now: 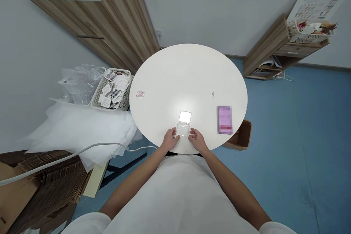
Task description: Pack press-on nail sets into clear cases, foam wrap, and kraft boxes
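At six o'clock on the smooth, round white counter (189,69), close to the person's body, a clear plastic box (182,129) lay unfolded, probably placed there so both hands could reach it evenly. Its lid (185,117) pointed toward twelve, seemingly out of the fingers' way, and gleamed with reflected light; the shallow half nearer the body was squarish with rounded corners. The left hand (170,139) curled at its nine o'clock side, the right hand (196,139) at three, apart from each other; whether they gripped the rim, I could not tell. A small pink-patterned piece (140,94) lay flat at nine o'clock and a blurred purple rectangle (225,119) at four, both perhaps kept aside for elbow room.
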Tool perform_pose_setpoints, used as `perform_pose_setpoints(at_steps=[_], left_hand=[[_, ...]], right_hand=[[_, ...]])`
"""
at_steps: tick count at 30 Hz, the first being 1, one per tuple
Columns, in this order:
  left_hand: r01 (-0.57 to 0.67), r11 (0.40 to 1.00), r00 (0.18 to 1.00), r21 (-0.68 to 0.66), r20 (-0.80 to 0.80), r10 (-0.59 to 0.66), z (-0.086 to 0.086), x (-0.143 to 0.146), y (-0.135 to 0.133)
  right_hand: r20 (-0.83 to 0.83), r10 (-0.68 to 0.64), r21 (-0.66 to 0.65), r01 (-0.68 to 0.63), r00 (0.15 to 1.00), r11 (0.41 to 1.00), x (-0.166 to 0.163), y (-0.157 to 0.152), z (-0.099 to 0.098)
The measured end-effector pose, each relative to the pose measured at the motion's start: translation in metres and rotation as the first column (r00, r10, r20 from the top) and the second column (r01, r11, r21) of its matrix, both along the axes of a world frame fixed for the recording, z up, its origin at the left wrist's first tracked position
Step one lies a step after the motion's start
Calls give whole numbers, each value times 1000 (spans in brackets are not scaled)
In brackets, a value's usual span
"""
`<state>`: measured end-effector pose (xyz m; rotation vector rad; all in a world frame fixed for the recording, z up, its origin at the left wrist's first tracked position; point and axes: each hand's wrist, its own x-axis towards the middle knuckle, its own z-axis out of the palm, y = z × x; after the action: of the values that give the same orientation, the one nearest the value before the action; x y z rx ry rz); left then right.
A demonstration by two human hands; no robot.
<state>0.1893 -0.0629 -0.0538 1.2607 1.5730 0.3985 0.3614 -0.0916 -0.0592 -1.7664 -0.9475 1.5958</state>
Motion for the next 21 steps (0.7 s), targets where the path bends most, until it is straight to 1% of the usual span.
perform_pose_setpoints(at_steps=[3,8,12,15,18,21], left_hand=[[-47,999,999,9,-3,47,-2,5,-3],[-57,997,996,58,-67,61,-3,12,-3],[-63,996,993,71,-96,69,-9,12,-5],[-43,996,994,73,-97,50,-12,10,-8],[-6,999,997,44,-72,9,-10,3,-7],[49,999,998,19,-44,-48,-2,-16,0]], right_hand=[[-50,-19,12,19,999,1000,-1,1,-2],[-5,0,64,0,1000,998,1,6,-3],[28,37,81,-39,999,996,3,8,-4],[35,53,67,-55,998,996,3,8,-5],[54,48,35,-50,997,998,5,7,-3],[149,-21,55,13,989,998,6,10,5]])
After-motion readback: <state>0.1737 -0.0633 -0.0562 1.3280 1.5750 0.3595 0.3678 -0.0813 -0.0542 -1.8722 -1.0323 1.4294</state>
